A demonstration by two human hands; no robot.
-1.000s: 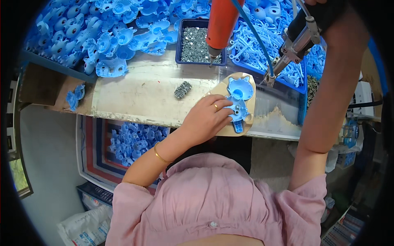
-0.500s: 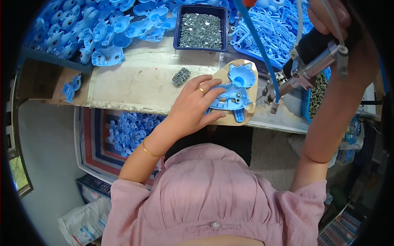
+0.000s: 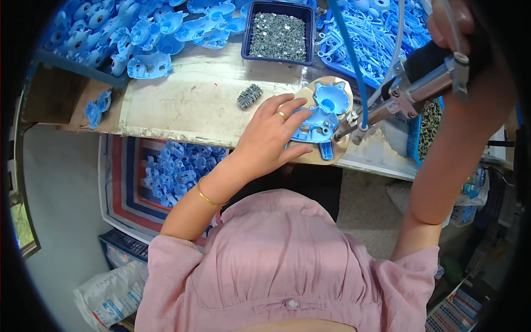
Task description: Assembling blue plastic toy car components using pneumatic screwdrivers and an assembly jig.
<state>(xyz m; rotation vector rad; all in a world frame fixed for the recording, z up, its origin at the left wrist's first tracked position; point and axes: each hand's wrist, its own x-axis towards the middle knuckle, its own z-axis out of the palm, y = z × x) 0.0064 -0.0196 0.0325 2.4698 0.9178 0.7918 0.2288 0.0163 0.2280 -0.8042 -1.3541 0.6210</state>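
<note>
A light-blue plastic toy shell half [image 3: 331, 98], animal-shaped with its hollow inside up, lies in a tan board fixture [image 3: 342, 156] at the table's front edge. My left hand [image 3: 268, 133] rests over the shell's left part, fingers spread and outstretched, covering some of it. At the upper right, my right hand [image 3: 449, 26] is closed around a pneumatic screwdriver [image 3: 412, 94] with a black body and metal barrel. Its tip slants down to the lower right of the shell; whether it touches cannot be made out. A heap of small dark metal parts [image 3: 250, 96] sits left of the fixture.
A dark bin of small metal pieces [image 3: 278, 36] stands behind. Blue shells [image 3: 149, 65] pile at the far left, slim blue parts [image 3: 359, 41] at the far right. Right of the tool is a blue basket of screws [image 3: 429, 133]. Below the table, a striped bag [image 3: 119, 188] holds blue parts.
The screwdriver tip has moved left and slightly down, over the fixture by the shell's lower right. My left hand stays on the shell. The view has shifted slightly.
</note>
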